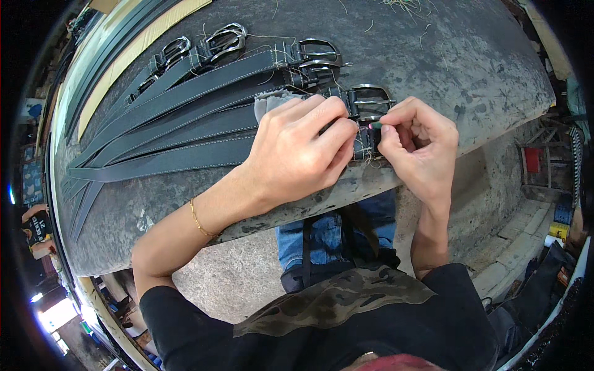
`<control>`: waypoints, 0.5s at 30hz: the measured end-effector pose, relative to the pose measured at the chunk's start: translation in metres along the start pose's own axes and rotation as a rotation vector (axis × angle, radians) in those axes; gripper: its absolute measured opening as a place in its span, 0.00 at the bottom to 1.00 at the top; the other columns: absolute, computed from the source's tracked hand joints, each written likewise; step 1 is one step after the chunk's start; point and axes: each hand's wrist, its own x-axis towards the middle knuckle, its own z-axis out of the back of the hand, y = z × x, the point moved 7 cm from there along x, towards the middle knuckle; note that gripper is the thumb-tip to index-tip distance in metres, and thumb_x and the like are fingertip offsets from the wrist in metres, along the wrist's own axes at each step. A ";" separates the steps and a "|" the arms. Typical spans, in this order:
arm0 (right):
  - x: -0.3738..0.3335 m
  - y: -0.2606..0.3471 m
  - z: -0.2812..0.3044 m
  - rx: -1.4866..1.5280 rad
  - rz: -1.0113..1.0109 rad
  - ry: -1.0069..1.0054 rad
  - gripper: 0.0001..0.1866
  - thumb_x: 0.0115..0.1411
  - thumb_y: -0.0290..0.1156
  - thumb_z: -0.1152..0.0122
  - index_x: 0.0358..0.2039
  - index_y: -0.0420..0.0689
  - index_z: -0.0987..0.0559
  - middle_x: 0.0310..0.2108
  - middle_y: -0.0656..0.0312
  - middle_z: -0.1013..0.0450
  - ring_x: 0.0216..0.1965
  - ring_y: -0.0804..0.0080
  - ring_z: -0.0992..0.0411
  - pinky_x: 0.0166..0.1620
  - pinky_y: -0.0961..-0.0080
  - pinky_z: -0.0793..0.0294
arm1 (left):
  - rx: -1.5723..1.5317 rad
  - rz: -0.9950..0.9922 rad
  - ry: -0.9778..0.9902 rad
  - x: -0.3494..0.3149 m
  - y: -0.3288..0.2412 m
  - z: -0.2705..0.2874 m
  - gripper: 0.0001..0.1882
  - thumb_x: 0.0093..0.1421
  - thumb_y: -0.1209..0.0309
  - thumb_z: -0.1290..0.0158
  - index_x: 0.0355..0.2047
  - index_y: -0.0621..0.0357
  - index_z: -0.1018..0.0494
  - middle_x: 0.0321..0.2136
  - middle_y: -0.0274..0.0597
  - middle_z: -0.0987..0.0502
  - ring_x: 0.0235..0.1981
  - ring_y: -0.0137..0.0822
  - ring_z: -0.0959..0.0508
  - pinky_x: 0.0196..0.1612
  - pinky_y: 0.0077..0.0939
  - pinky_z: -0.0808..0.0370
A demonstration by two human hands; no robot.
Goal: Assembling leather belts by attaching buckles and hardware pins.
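Observation:
Several dark leather belts [185, 154] with pale stitching lie fanned across the dark worktable. My left hand [300, 145] rests over the nearest belts close to their buckle ends, its fingers curled down. A crumpled grey cloth [270, 104] pokes out from beneath that hand; its grip is partly hidden. Just right of it, my right hand [422, 148] pinches a small dark green piece with a pink tip [374, 125] between thumb and forefinger, beside the belt end. A silver buckle [371, 102] lies just beyond my fingers. Loose threads trail from the belt end.
More silver buckles [318, 52] lie farther back, with others [227, 42] at the far left. A tan cardboard strip [139, 55] borders the belts. Thread scraps [402, 5] lie on the worktable [482, 74], whose rounded near edge passes below my hands. A metal frame [541, 161] stands at right.

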 end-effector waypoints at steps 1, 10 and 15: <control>0.001 0.001 0.000 0.001 0.002 -0.002 0.05 0.46 0.19 0.37 0.25 0.38 0.23 0.15 0.68 0.33 0.15 0.86 0.39 0.19 0.85 0.43 | 0.004 -0.001 -0.001 0.000 0.000 0.000 0.12 0.40 0.82 0.37 0.27 0.60 0.25 0.27 0.41 0.26 0.26 0.40 0.22 0.29 0.29 0.24; 0.000 0.013 0.000 -0.111 0.020 -0.003 0.03 0.48 0.19 0.38 0.25 0.37 0.23 0.17 0.70 0.31 0.18 0.90 0.37 0.21 0.87 0.40 | 0.000 -0.004 -0.034 0.002 -0.001 0.002 0.10 0.43 0.83 0.39 0.27 0.60 0.25 0.27 0.42 0.25 0.24 0.40 0.22 0.27 0.28 0.25; -0.001 -0.002 0.012 0.239 -0.024 -0.191 0.03 0.57 0.18 0.40 0.32 0.37 0.22 0.24 0.71 0.29 0.25 0.89 0.33 0.25 0.90 0.37 | 0.109 0.060 -0.083 0.027 0.011 0.026 0.04 0.49 0.80 0.41 0.26 0.60 0.25 0.25 0.41 0.26 0.22 0.43 0.23 0.25 0.31 0.25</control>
